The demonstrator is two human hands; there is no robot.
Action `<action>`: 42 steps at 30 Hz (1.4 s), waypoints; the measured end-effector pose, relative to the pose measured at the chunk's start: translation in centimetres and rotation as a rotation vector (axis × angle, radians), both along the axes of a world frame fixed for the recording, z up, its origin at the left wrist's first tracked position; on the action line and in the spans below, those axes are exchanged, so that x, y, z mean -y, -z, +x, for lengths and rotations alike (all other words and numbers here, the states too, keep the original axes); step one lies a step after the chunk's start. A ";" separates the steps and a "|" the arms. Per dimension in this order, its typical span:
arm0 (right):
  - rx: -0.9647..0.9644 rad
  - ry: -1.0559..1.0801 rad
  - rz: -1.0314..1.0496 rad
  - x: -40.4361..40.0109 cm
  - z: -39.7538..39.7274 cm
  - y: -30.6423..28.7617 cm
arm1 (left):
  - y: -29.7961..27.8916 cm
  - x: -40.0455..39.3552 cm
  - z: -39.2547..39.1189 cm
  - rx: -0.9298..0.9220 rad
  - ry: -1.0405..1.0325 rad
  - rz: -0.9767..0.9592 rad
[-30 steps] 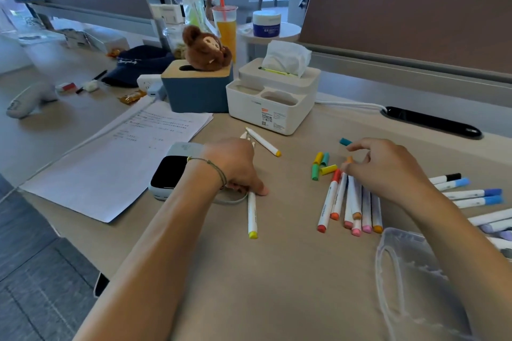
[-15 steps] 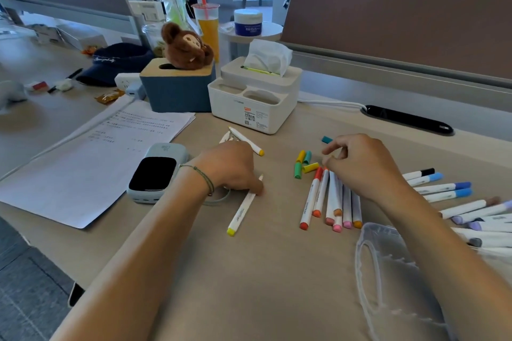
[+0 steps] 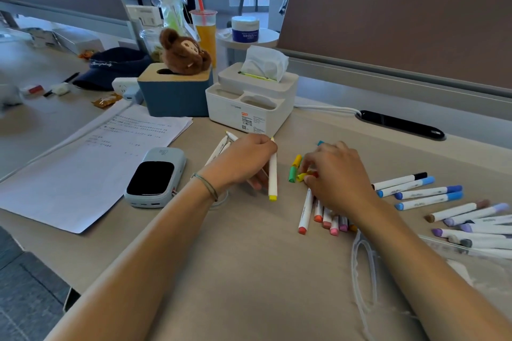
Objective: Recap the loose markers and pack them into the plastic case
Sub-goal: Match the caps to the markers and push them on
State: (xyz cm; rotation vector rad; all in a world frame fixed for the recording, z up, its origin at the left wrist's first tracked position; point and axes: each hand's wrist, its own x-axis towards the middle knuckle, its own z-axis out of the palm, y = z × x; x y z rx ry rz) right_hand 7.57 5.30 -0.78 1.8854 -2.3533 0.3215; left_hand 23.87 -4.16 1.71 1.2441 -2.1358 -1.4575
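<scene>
My left hand (image 3: 243, 163) grips a white marker with a yellow end (image 3: 273, 177), its uncapped tip pointing away from me; more white markers (image 3: 219, 148) lie under that hand. My right hand (image 3: 338, 177) pinches at a small heap of loose caps (image 3: 294, 171), its fingertips on a yellow cap (image 3: 300, 176). A row of red, orange and pink markers (image 3: 318, 216) lies partly under my right wrist. Capped blue, brown and purple markers (image 3: 426, 192) fan out to the right. The clear plastic case (image 3: 365, 266) lies near the front right.
A white tissue organiser (image 3: 249, 108) and a blue box with a plush toy (image 3: 174, 91) stand behind the markers. A power bank (image 3: 155, 177) and printed sheets (image 3: 83, 163) lie to the left. A cable slot (image 3: 401, 124) and a partition are at the back right.
My left hand has picked up the yellow marker and turned it upright along the desk. My right hand has moved down onto the pile of caps.
</scene>
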 end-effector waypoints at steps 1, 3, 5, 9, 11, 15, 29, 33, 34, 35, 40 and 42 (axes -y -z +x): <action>-0.011 0.000 0.019 0.0 0.2 -0.1 | 0.0 0.0 0.0 -0.007 -0.001 -0.001; -0.010 -0.003 0.046 0.1 0.5 -0.2 | 0.0 0.0 0.0 -0.032 0.004 0.017; -0.014 -0.010 0.057 0.0 0.7 -0.2 | 0.0 -0.1 0.0 -0.053 0.017 0.041; 0.061 -0.024 -0.019 -0.3 0.2 -0.8 | 0.2 -0.2 -0.3 -0.093 0.007 -0.004; 0.320 -0.002 -0.101 -0.6 -0.8 -1.8 | 0.1 -0.3 -0.4 -0.114 -0.006 -0.024; 0.742 0.037 -0.240 -1.3 -2.3 -3.3 | -0.1 -0.8 -0.4 -0.090 0.080 -0.121; 0.954 0.014 -0.272 -1.4 -2.2 -4.1 | 0.2 -1.5 -1.0 -0.041 0.201 -0.317; 0.863 -0.015 -0.248 -1.4 -2.3 -4.3 | 0.2 -1.8 -1.0 -0.078 0.163 -0.300; 0.842 -0.022 -0.242 -1.4 -2.2 -4.3 | 0.1 -1.9 -1.1 -0.099 0.151 -0.291; 0.838 -0.025 -0.251 -1.4 -2.1 -4.2 | 0.0 -2.0 -1.1 -0.122 0.141 -0.280; 0.910 -0.025 -0.375 -1.2 0.0 -3.5 | -0.2 -2.4 -1.1 -0.280 0.045 -0.134; 0.920 -0.044 -0.360 -1.2 0.8 -3.0 | -0.3 -2.5 -1.0 -0.302 0.032 -0.101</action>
